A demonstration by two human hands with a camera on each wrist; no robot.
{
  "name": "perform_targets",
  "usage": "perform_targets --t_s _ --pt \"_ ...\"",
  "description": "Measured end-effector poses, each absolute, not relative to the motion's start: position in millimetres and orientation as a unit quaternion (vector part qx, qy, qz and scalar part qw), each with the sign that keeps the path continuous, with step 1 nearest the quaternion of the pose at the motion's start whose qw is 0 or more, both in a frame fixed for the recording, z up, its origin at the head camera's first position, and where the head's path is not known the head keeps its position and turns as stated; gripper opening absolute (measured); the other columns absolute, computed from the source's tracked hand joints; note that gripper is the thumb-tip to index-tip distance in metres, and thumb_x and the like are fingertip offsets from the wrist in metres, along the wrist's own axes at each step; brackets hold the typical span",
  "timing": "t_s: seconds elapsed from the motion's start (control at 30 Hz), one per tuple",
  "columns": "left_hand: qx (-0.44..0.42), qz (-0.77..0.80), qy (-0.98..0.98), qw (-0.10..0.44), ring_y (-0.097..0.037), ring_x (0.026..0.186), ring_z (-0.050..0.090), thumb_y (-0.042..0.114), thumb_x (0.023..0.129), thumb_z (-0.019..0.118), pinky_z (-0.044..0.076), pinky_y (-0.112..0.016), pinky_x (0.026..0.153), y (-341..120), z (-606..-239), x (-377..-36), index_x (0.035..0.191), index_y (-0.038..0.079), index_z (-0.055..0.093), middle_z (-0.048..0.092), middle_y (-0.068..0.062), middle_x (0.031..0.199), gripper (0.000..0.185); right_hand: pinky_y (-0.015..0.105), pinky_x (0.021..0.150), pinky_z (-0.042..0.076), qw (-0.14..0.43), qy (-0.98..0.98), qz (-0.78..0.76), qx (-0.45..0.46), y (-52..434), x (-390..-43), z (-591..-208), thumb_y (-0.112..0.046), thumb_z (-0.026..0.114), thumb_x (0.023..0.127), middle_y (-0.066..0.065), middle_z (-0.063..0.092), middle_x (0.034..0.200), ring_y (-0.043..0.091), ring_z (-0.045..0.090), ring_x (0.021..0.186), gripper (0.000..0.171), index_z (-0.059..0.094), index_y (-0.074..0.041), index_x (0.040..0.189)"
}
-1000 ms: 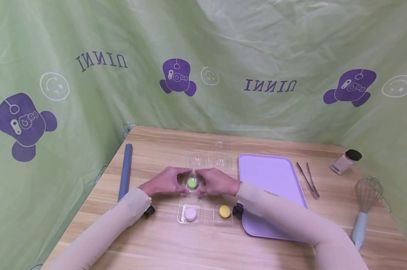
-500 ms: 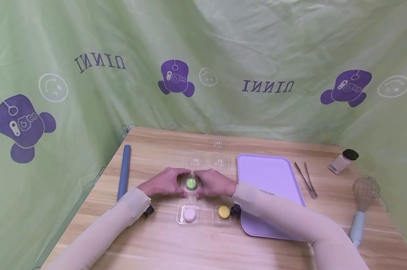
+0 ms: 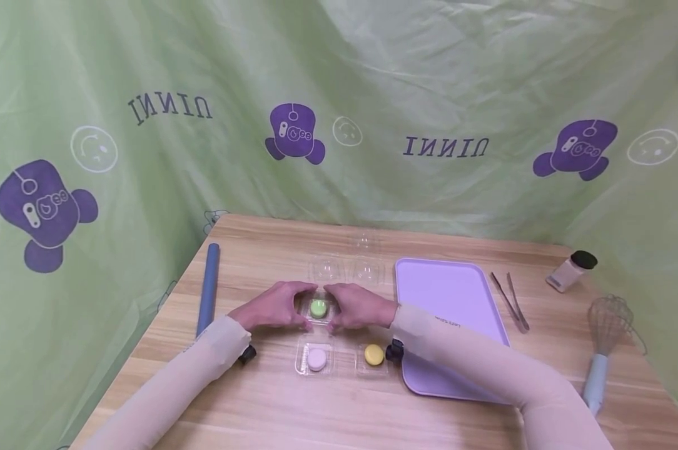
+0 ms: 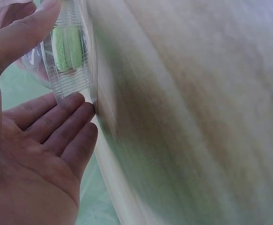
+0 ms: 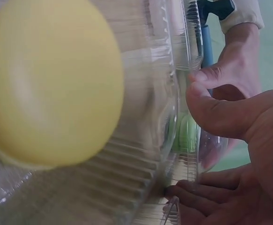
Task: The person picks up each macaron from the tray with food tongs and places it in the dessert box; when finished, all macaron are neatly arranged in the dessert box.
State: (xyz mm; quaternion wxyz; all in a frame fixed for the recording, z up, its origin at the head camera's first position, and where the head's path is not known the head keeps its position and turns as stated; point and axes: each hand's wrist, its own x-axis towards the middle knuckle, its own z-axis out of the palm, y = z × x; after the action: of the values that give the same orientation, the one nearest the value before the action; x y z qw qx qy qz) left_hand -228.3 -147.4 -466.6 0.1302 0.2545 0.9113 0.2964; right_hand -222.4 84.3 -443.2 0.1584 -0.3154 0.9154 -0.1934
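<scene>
A green macaron (image 3: pixel 318 308) sits in a small clear plastic box (image 4: pixel 68 86) with a domed lid, between the two hands. My left hand (image 3: pixel 274 305) holds the box's left side, thumb on the near edge and fingers on the far edge. My right hand (image 3: pixel 364 306) spans the right side the same way, thumb towards me. Nearer to me, a lilac macaron (image 3: pixel 317 359) lies in a clear tray (image 3: pixel 301 364), and a yellow macaron (image 3: pixel 374 354) in another clear tray (image 3: pixel 373 374). Part of the box is hidden by the fingers.
Clear domed plastic pieces (image 3: pixel 328 269) stand behind the hands. A purple tray (image 3: pixel 440 294) lies to the right, partly under the right forearm. Farther right are tongs (image 3: pixel 511 303), a black-capped jar (image 3: pixel 572 271) and a whisk (image 3: pixel 598 375). A blue rod (image 3: pixel 208 287) lies at left.
The two thumbs have drawn slightly apart at the box's near edge over the last half second. Both hands stay around the box, and the other things have not moved.
</scene>
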Motion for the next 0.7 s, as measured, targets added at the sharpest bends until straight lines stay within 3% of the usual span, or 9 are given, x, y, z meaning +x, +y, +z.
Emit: perform_targets --t_s 0.2,0.37,0.53,0.7 --pt "0.255 0.302 0.908 0.141 -0.026 0.139 0.054 0.040 0.068 0.093 0.043 -0.046 0.120 -151.3 -467.5 -228.6 0.151 0.010 0.048 0.057 -0.009 0.150 0.099 0.040 0.107 0.055 0.158 0.917 -0.197 -0.309 88.3 -220.6 -440.8 -0.038 0.087 0.078 0.012 0.066 0.134 0.024 0.066 0.116 0.094 0.041 -0.001 0.151" --pt "0.247 0.316 0.905 0.141 -0.029 0.143 0.049 0.045 0.067 0.092 0.039 -0.048 0.123 -155.4 -464.2 -229.0 0.151 0.009 0.047 0.053 -0.009 0.154 0.101 0.044 0.117 0.047 0.129 0.919 -0.207 -0.308 95.6 -217.6 -433.1 -0.042 0.084 0.080 0.018 0.059 0.146 0.032 0.061 0.130 0.094 0.041 0.000 0.152" --pt "0.244 0.334 0.905 0.102 -0.033 0.142 0.050 0.041 0.072 0.090 0.040 -0.054 0.121 -156.8 -448.4 -231.6 0.148 0.009 0.051 0.056 -0.010 0.151 0.091 0.047 0.111 0.052 0.077 0.911 -0.258 -0.312 106.0 -214.6 -422.2 -0.030 0.083 0.083 0.020 0.058 0.145 0.038 0.062 0.127 0.080 0.047 0.000 0.147" --pt "0.271 0.356 0.893 0.035 -0.032 0.142 0.051 0.040 0.074 0.090 0.041 -0.053 0.121 -153.7 -425.5 -233.9 0.146 0.012 0.053 0.057 -0.007 0.150 0.086 0.045 0.107 0.056 0.022 0.880 -0.347 -0.324 116.2 -218.1 -411.5 -0.018 0.083 0.083 0.017 0.059 0.145 0.034 0.062 0.128 0.075 0.047 -0.001 0.147"
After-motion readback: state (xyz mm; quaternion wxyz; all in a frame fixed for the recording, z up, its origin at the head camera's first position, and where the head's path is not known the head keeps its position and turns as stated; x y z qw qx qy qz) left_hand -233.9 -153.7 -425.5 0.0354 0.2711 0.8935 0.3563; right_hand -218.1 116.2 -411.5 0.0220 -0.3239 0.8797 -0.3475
